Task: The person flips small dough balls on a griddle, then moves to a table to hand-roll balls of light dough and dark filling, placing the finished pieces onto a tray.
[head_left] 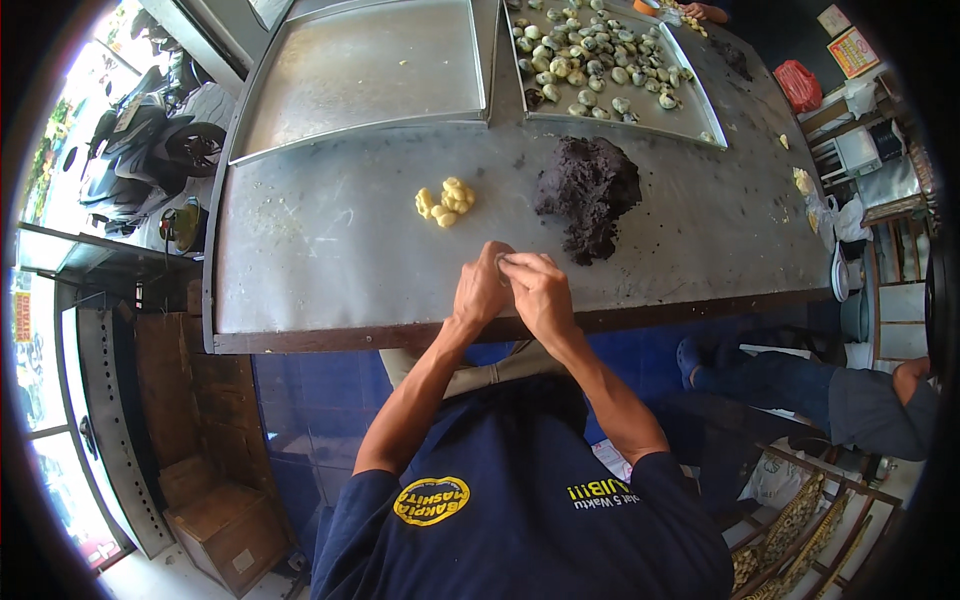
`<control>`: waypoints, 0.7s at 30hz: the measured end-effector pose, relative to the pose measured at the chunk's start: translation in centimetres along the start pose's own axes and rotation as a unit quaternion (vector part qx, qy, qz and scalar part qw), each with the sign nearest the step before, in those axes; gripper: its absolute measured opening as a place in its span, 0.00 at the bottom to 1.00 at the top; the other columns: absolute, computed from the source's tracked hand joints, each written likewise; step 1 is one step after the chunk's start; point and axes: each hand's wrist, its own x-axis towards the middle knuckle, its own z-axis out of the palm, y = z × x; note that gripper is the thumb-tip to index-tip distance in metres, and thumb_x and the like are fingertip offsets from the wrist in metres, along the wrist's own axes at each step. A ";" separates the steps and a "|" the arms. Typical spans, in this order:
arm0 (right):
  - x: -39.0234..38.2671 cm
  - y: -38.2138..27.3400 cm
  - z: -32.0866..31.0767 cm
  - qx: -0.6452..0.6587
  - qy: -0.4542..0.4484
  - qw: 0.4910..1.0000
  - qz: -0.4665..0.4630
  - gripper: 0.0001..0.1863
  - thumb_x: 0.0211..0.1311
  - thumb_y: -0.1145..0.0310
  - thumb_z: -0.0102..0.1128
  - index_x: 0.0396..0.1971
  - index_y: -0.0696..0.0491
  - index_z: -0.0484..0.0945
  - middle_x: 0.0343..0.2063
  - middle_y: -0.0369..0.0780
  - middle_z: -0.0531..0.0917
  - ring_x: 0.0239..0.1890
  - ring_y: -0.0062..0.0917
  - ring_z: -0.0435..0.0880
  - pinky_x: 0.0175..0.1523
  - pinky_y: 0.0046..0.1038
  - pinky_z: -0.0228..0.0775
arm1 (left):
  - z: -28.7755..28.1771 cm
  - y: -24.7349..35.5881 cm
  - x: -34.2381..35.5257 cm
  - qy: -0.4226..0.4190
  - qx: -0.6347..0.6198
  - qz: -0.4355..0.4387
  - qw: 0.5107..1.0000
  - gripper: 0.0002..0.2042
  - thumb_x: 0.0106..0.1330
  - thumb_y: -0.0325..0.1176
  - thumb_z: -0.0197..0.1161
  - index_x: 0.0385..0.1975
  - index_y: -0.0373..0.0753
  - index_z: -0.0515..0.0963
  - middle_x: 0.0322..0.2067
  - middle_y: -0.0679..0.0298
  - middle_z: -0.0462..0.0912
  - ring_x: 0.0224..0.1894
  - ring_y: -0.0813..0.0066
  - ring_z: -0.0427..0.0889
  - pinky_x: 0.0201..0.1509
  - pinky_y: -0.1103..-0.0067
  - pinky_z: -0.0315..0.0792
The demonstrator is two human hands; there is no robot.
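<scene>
My left hand (482,285) and my right hand (540,288) meet above the front edge of the metal table, fingers closed together. Between them they pinch a small dough ball (503,266), mostly covered by the fingers. Beyond the hands, slightly left, sits a small cluster of yellow dough pieces (447,203). To the right of it lies a big crumbly mound of dark purple-brown paste (590,190). Farther back, a metal tray (700,125) carries many pale round dough balls (600,68) with dark filling showing through.
A second metal tray (370,75), holding a few crumbs, lies at the back left. Another person's hand (706,12) works at the far right end. On the right, a person in dark clothes (850,395) sits beside wooden racks. Motorbikes (150,150) stand outside at left.
</scene>
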 end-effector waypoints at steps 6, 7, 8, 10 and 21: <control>1.0 2.9 -1.2 0.395 -0.083 0.866 0.295 0.25 0.54 0.79 0.67 0.52 0.71 0.72 0.41 0.48 0.83 0.41 0.23 0.82 0.46 0.24 0.77 | -1.3 -0.3 0.4 -0.050 -0.113 0.023 0.992 0.13 0.52 0.31 0.71 0.34 0.36 0.77 0.27 0.56 0.82 0.29 0.63 0.83 0.35 0.72 0.75; 1.0 3.5 -0.8 0.394 -0.111 0.864 0.295 0.26 0.55 0.81 0.65 0.53 0.73 0.69 0.41 0.47 0.82 0.41 0.22 0.82 0.46 0.24 0.77 | -1.2 -0.5 0.5 -0.059 -0.144 0.057 0.986 0.13 0.51 0.31 0.72 0.34 0.36 0.77 0.27 0.58 0.82 0.29 0.66 0.82 0.35 0.73 0.74; 0.7 4.2 -0.1 0.393 -0.108 0.864 0.295 0.26 0.55 0.81 0.65 0.53 0.73 0.69 0.41 0.47 0.82 0.41 0.22 0.82 0.46 0.24 0.77 | -1.1 -0.5 0.6 -0.061 -0.145 0.059 0.986 0.13 0.51 0.31 0.72 0.34 0.36 0.77 0.27 0.58 0.82 0.29 0.66 0.82 0.35 0.73 0.74; 0.5 4.6 1.0 0.360 -0.120 0.879 0.290 0.29 0.48 0.73 0.73 0.52 0.67 0.74 0.45 0.50 0.82 0.42 0.27 0.83 0.47 0.25 0.78 | -0.8 -0.6 0.5 -0.058 -0.095 0.083 0.990 0.12 0.52 0.29 0.71 0.34 0.35 0.78 0.29 0.56 0.82 0.30 0.65 0.83 0.35 0.73 0.74; -1.0 8.4 -6.1 -0.213 0.042 0.960 0.174 0.34 0.52 0.68 0.70 0.58 0.63 0.69 0.52 0.54 0.76 0.54 0.45 0.76 0.59 0.38 0.67 | -1.2 0.3 1.7 -0.054 -0.350 -0.117 0.928 0.22 0.71 0.47 0.53 0.26 0.32 0.79 0.24 0.64 0.78 0.22 0.77 0.70 0.27 0.80 0.65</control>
